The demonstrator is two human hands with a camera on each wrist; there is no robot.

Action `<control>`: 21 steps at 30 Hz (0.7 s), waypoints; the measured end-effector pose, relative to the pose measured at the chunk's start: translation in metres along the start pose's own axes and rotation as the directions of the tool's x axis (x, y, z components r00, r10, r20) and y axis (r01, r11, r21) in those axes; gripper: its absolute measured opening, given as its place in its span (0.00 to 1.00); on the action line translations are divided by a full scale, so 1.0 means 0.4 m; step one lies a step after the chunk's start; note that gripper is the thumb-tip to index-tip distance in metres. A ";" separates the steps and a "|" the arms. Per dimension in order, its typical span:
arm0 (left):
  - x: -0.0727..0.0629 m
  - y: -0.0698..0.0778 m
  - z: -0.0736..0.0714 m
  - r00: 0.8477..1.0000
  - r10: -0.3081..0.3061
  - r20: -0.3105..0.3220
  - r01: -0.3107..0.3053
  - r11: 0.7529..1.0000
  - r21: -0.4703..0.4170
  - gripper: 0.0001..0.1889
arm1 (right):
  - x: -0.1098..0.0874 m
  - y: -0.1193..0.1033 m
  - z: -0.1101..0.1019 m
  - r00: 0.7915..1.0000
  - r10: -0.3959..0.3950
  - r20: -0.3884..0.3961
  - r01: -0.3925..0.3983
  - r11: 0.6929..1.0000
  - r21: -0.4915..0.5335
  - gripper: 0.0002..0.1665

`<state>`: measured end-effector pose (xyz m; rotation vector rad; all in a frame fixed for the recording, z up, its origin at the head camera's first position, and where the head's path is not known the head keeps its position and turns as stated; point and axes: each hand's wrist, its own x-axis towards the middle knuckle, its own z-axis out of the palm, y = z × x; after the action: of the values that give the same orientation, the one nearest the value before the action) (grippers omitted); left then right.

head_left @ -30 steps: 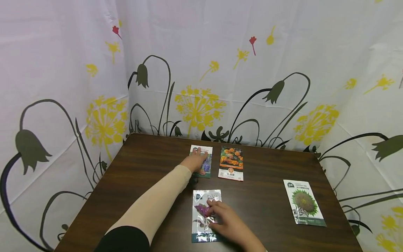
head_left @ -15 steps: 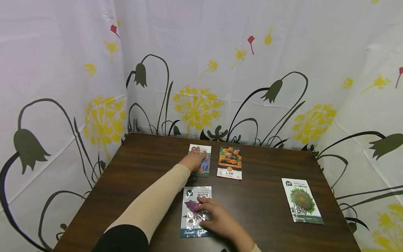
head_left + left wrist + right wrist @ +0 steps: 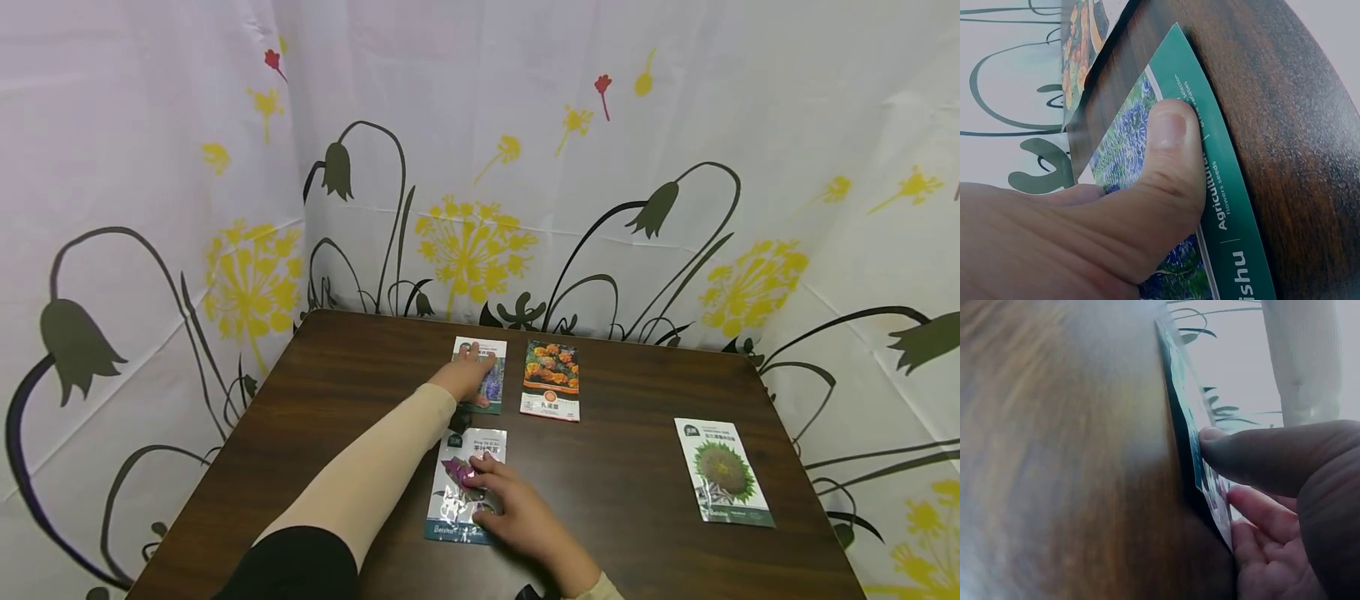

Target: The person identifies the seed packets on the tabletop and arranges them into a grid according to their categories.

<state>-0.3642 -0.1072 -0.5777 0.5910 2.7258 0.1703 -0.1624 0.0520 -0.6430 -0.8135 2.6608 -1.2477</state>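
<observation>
My left hand lies with fingers spread on a seed packet with purple-blue flowers near the back of the table. In the left wrist view its thumb rests on the packet's printed face by the green band. Close in front, a silver seed packet with a purple leaf lies below the left forearm. My right hand reaches over its right side, fingertips touching the upper face. The right wrist view shows the thumb on that packet near its edge, with a dark shadow under the rim.
A seed packet with orange flowers lies just right of the purple-blue one. Farther right on the brown table lies another with a green-fringed round flower head. A flower-printed curtain stands behind the table.
My right hand has moved left and slightly away from me, and the silver packet has slid with it, ending closer to the purple-blue packet. My left hand stays in place.
</observation>
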 end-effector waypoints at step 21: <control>0.012 -0.002 0.001 1.000 -0.019 0.009 0.019 1.000 -0.015 0.55 | 0.002 0.036 -0.025 0.997 -0.002 -0.080 0.036 0.903 0.428 0.21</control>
<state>-0.3683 -0.1059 -0.5797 0.5600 2.7180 0.1823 -0.1725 0.0660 -0.6470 -0.7303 2.2888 -1.8132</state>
